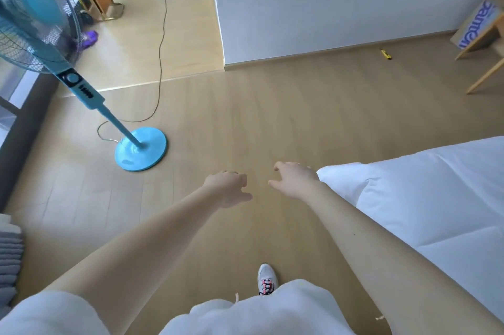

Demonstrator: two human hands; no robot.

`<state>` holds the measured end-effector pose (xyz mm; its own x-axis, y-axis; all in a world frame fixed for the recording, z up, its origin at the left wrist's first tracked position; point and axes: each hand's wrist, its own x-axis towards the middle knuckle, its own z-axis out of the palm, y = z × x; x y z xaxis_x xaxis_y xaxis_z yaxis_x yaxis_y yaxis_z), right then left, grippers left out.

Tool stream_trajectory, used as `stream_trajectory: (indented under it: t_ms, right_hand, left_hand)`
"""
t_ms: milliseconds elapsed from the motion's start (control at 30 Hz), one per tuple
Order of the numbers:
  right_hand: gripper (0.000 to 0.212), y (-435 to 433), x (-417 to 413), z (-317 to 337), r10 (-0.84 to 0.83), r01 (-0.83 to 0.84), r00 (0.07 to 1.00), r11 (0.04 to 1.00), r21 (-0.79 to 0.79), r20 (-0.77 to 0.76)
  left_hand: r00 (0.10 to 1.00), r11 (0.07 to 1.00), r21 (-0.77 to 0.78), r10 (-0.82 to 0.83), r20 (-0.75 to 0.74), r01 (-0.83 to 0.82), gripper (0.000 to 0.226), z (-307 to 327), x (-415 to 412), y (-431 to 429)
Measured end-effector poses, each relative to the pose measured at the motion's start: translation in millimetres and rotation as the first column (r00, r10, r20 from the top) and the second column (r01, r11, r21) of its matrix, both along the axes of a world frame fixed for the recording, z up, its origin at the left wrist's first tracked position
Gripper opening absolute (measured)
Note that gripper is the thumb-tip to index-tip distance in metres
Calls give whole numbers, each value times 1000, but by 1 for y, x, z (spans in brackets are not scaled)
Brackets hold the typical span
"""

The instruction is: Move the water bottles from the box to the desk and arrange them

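Two hands empty, fingers loosely curled: left hand [227, 187], right hand [296, 179] | cardboard box [480, 23] well apart, far right

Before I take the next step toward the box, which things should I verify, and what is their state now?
1. Left grip holds nothing: ok.
2. Right grip holds nothing: ok.
3. Box in view, far right near the wall: ok.
4. Water bottles inside it: cannot tell.
5. Fan cord lies left of the walking path: ok.
6. Small yellow object on the floor by the wall, maybe on the route: cannot tell.
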<state>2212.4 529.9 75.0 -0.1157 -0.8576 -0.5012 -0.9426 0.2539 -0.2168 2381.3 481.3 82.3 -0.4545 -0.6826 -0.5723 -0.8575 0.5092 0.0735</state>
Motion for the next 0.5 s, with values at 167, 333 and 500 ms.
stream_trajectory:
  t_ms: [167,333,500]
  right_hand:
    - [49,-47,-25,-2,-7,7,1000,1000,11,-14]
    - [50,-88,-39,-5,-24,24,1000,1000,14,-8]
    - [49,-131,-61,-8,-85,86,996,996,25,-23]
  left_hand:
    - [1000,1000,-6,19,-8,-19,45,2,-22,-50]
    - [1000,1000,-10,-14,4,14,44,-2,-34,-100]
    - [996,996,-2,-89,-23,89,44,-9,-60,-159]
